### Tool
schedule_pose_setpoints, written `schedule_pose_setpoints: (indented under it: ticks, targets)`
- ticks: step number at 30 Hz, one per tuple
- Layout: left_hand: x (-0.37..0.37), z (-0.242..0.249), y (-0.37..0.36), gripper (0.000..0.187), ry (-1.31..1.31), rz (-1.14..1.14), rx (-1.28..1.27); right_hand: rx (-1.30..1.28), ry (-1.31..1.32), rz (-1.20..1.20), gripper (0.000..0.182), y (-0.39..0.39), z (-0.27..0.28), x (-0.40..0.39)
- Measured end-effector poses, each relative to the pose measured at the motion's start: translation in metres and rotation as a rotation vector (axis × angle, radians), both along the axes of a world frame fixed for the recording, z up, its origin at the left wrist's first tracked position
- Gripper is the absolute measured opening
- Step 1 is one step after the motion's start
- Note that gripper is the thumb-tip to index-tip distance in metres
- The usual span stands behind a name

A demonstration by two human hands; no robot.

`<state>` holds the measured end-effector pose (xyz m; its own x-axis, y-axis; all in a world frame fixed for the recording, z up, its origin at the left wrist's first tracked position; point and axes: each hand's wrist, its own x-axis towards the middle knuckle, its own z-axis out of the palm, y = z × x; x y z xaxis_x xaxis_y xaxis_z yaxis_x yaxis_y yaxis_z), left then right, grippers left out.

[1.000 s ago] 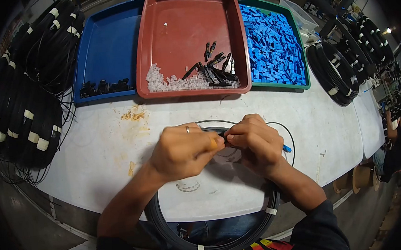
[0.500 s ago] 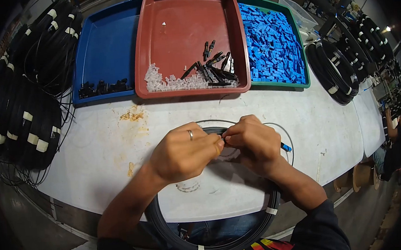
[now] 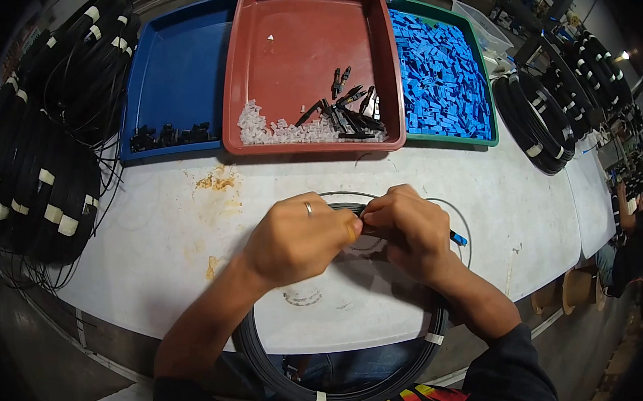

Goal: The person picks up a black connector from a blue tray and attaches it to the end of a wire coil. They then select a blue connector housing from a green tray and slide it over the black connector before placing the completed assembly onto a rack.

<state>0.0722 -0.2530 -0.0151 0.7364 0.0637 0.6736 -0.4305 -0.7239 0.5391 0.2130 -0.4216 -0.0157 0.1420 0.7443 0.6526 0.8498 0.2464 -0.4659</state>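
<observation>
Nearer you than the red tray (image 3: 311,52), your left hand (image 3: 294,236) and right hand (image 3: 414,227) pinch the far edge of the black cable coil (image 3: 274,382), exact strand hidden, where a slipping fingertip could let the loose cable (image 3: 351,192) spring away.

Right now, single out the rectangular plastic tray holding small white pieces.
The red middle tray: white pieces line its near side, while the blue tray holds black parts, the green tray blue pieces.

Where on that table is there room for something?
Bare table lies just this side of the right coils, and between the left coils and brown stains. Crowded: around left hand, right hand and the cable ring.
</observation>
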Motion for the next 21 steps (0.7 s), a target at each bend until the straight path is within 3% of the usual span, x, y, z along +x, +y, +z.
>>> schedule_pose_setpoints:
  ticks: [1, 2, 3, 5, 8, 10, 14, 16, 17, 19, 21]
  targets:
    - [0.0, 0.001, -0.002, 0.014, -0.134, 0.023, 0.301, -0.075, 0.166, 0.004, 0.037, -0.002, -0.001, 0.0]
    - [0.0, 0.002, -0.003, 0.014, -0.27, 0.048, 0.6, -0.074, 0.165, -0.001, 0.037, -0.002, -0.003, 0.002]
    - [0.001, 0.002, -0.003, 0.014, -0.271, 0.046, 0.599, -0.11, 0.234, 0.027, 0.037, -0.003, -0.004, 0.004]
    - [0.001, 0.002, -0.001, 0.014, -0.298, 0.041, 0.541, -0.146, 0.304, 0.065, 0.037, 0.001, -0.004, 0.006]
    - [0.003, -0.003, 0.003, 0.013, -0.235, 0.043, 0.256, 0.018, 0.086, 0.066, 0.036, 0.006, -0.002, 0.007]
    - [0.001, -0.002, 0.001, 0.02, -0.108, 0.041, 0.032, 0.139, -0.077, 0.055, 0.025, 0.01, -0.004, 0.008]
    - [-0.002, 0.003, -0.004, 0.014, 0.027, 0.043, -0.204, 0.196, -0.185, 0.047, 0.035, 0.006, 0.0, 0.004]
    - [0.001, 0.002, -0.001, 0.013, -0.241, 0.004, 0.348, 0.026, 0.064, 0.028, 0.034, 0.0, -0.002, 0.002]
    - [0.002, 0.002, -0.002, 0.013, -0.242, -0.002, 0.348, 0.027, 0.063, 0.022, 0.034, -0.002, -0.002, 0.002]
    - [-0.002, 0.002, -0.005, 0.011, -0.315, 0.026, 0.559, -0.135, 0.39, 0.076, 0.035, -0.003, -0.002, 0.001]
    - [0.001, 0.005, -0.001, 0.012, -0.308, 0.025, 0.544, -0.065, 0.277, 0.07, 0.034, 0.001, 0.0, 0.001]
